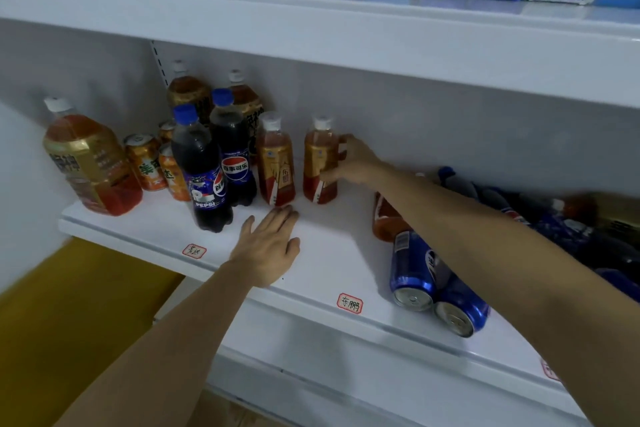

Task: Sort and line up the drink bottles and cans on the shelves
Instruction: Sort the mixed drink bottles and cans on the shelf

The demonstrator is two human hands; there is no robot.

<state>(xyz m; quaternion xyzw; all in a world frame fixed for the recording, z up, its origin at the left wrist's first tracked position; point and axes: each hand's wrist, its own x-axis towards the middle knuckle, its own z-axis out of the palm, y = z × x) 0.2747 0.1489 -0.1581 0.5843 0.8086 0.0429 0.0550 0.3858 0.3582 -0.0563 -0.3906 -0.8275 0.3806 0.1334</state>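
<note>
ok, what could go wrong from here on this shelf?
1. The right hand grips a small amber bottle close beside its twin; a nudge could topple it.
2. The blue cans lie on their sides near the shelf edge and might roll off.

2 bare forearms reach into view, with no sleeves showing. The left hand (268,246) and right hand (349,159) wear no gloves, rings or watches.

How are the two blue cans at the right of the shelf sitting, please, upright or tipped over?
Tipped over. Both blue cans lie on their sides on the shelf, side by side, their round ends facing the camera.
</note>
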